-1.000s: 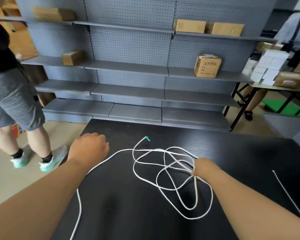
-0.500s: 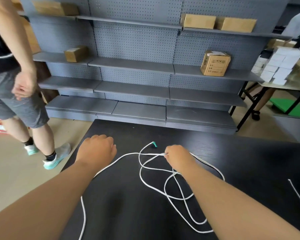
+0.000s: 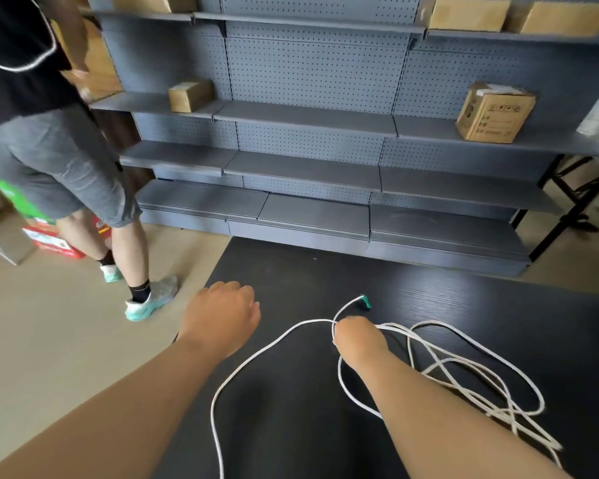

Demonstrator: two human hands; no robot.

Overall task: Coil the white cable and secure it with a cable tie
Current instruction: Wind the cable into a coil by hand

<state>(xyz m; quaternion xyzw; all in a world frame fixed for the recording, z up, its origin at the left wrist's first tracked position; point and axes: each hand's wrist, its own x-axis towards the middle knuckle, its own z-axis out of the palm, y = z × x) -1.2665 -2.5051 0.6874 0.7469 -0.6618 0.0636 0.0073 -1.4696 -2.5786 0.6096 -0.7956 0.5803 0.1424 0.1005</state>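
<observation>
The right hand (image 3: pixel 357 337) pinches the white cable (image 3: pixel 277 340) near its green tip, the rest lies messy on the counter (image 3: pixel 429 288), so coiling looks barely started and needs neat loops next, and the left hand (image 3: pixel 222 316) hides its fingers.

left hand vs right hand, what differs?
Left hand is curled on nothing; right hand grips the white cable strands. Left hand sits by the black table's left edge, clear of the cable; right hand sits mid-table near the green-tipped end. Both are bare, backs to camera.
</observation>
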